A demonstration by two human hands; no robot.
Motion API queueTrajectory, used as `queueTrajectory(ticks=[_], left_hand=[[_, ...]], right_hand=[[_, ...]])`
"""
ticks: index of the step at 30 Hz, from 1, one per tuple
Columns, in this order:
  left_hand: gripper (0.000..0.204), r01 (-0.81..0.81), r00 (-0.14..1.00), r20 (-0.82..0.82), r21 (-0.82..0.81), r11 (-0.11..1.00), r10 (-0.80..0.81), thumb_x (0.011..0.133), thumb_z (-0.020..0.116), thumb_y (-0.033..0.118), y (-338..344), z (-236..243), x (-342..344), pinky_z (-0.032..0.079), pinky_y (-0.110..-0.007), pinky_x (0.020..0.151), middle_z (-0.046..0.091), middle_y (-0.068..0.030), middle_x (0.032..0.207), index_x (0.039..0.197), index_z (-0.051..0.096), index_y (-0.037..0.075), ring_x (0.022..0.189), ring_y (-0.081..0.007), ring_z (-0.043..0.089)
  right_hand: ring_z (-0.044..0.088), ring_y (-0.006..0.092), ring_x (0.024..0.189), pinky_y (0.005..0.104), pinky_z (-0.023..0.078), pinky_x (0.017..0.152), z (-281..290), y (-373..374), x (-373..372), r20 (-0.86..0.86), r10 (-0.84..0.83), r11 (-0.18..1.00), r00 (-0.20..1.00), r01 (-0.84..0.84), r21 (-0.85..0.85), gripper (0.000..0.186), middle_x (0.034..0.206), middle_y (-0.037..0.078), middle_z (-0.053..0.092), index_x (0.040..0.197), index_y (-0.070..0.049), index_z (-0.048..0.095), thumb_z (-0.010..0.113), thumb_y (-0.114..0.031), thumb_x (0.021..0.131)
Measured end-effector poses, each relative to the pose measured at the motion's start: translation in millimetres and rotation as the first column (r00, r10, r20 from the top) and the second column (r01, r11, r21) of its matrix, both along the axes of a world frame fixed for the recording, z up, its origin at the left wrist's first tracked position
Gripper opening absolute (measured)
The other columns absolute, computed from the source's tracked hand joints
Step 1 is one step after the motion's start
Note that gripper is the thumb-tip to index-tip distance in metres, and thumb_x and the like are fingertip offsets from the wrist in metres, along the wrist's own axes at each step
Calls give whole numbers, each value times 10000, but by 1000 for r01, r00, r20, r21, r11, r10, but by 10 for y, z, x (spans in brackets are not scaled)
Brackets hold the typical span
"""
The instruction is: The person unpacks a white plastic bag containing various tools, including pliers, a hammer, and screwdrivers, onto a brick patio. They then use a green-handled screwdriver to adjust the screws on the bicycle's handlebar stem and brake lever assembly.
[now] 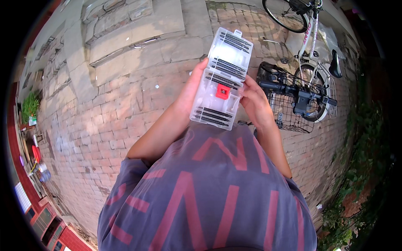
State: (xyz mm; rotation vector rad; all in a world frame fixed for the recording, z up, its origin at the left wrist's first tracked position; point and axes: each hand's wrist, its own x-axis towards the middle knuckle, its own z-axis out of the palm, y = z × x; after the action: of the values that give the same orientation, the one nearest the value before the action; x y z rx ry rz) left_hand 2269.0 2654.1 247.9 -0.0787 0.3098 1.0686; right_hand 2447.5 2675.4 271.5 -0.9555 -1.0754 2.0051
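Clear plastic case (208, 94) is open, held up in front of the chest over brick paving (113, 121). Left hand (193, 90): grip pinching its left edge. Right hand (256, 99): grip pinching its right edge near the hinge. Black rods (215, 112) in both halves, red square piece (222, 91) mid lower half.

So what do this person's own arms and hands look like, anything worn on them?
The left hand and right hand are ungloved, with no watch or bracelet visible. The forearms are bare too. Short, loose sleeves, dark grey-blue, belong to a T-shirt with large, faded red lettering. No cables show on either arm.
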Motion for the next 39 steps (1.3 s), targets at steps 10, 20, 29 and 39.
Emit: queueTrajectory(ticks=[10, 20, 29, 39], left_hand=[[702, 166, 986, -10, 6, 986, -166, 958, 315, 554, -44, 209, 55, 561, -478, 797, 617, -277, 1116, 1295, 488, -37, 950, -385, 652], [716, 190, 981, 36, -19, 982, -189, 959, 306, 550, -75, 205, 45, 532, -506, 854, 577, -297, 1188, 1330, 452, -44, 1047, -409, 613], [898, 187, 982, 23, -5, 982, -187, 891, 261, 740, -70, 81, 27, 512, -520, 885, 564, -278, 1217, 1359, 434, -7, 1075, -397, 599], [800, -9, 997, 76, 23, 1000, 8, 908, 402, 652, 159, -216, -226, 424, -542, 1006, 538, -235, 1287, 1289, 486, -46, 1162, -366, 561]], right_hand=[[579, 165, 1029, 323, 408, 916, 15, 534, 75, -61, -163, 986, 985, 159, -58, 419, 1162, 67, 627, 1242, -6, 523, 441, -309, 965], [537, 195, 1194, 357, 389, 1023, 153, 576, 25, -33, -182, 975, 983, 185, 124, 406, 1264, 113, 581, 1283, 20, 483, 437, -245, 979], [588, 139, 1023, 304, 453, 912, 230, 586, 40, -105, -311, 935, 944, 324, 146, 336, 1099, 71, 629, 1212, -21, 530, 452, -273, 1002], [549, 289, 1143, 366, 385, 1010, 249, 67, -2, 530, -101, 403, 842, -452, 796, 461, 1251, 162, 571, 1238, -31, 521, 667, -183, 828]])
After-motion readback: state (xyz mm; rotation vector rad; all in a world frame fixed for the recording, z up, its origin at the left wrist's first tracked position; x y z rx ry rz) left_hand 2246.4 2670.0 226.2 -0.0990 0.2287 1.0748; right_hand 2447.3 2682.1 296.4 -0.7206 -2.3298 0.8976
